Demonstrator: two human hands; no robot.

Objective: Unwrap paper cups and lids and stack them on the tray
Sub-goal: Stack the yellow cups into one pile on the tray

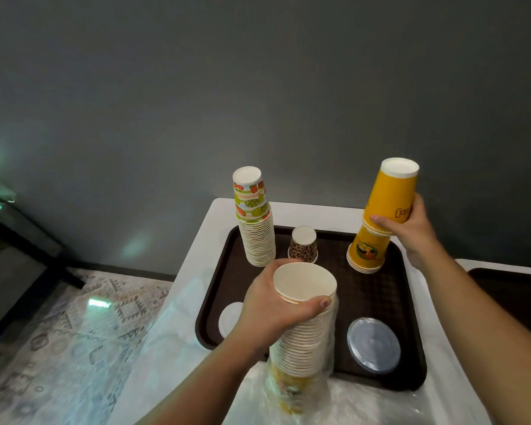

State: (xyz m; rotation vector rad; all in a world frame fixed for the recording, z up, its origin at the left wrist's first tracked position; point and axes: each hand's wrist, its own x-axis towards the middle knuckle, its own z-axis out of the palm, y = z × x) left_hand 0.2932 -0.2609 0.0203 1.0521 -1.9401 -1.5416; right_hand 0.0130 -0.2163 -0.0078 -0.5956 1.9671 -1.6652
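A dark brown tray (377,296) lies on a white table. My left hand (267,311) grips the top of a tall stack of paper cups (304,332), mouths up, its lower end still inside clear plastic wrap (295,391). My right hand (414,228) holds a few upside-down yellow cups (391,194) just above a short yellow stack (367,253) standing at the tray's back right. A fruit-patterned stack (255,219) stands upside down at the back left, with a small leopard-print stack (303,244) beside it. A clear lid (373,345) and a white lid (230,317) lie on the tray.
Loose clear plastic wrap (166,332) hangs over the table's left side. A second dark tray (515,296) shows at the right edge. A grey wall rises behind the table, and a patterned floor (68,326) lies to the left.
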